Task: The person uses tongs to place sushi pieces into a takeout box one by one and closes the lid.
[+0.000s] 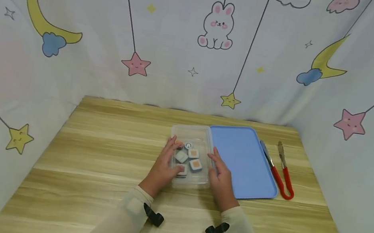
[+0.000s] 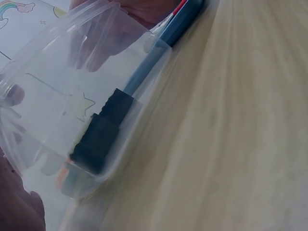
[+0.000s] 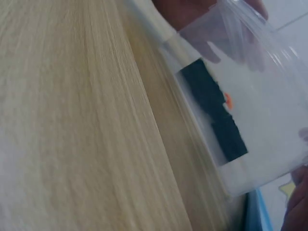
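Observation:
A clear plastic box (image 1: 202, 135) holds several sushi pieces (image 1: 195, 165), white with orange centres and dark sides. My left hand (image 1: 163, 167) grips the box by its left side, thumb and fingers spread along the edge. On the opposite side my right hand (image 1: 221, 180) holds it the same way. Dark wrapping on the sushi (image 2: 98, 139) shows through the box wall in the left wrist view. The right wrist view also shows dark-wrapped sushi (image 3: 207, 91) through the wall, with the box tilted in that picture.
Right of the box lies a blue tray (image 1: 242, 161), its left edge close to the box. Beyond it rest metal tongs with red handles (image 1: 284, 179). The wooden table (image 1: 107, 141) meets a patterned curtain (image 1: 182, 51) at the back and sides.

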The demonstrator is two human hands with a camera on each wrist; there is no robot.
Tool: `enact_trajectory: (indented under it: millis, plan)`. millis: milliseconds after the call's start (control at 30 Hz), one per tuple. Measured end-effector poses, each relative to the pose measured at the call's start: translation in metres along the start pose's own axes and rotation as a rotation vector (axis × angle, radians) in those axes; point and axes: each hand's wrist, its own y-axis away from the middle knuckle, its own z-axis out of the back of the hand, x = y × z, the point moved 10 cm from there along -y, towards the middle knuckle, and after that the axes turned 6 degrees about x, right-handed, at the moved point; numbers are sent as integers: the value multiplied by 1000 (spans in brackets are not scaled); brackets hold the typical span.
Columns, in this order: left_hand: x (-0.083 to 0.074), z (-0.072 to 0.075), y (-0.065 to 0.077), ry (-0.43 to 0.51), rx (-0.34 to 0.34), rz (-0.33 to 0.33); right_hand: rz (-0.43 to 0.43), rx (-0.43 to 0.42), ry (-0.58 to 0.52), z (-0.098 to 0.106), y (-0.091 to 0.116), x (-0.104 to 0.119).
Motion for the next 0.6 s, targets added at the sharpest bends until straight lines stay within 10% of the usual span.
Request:
enact_trajectory:
  millis: [600]
  plan:
    - [-16,18,-26,-298,116,63,-73,225,395,14,-33,30]
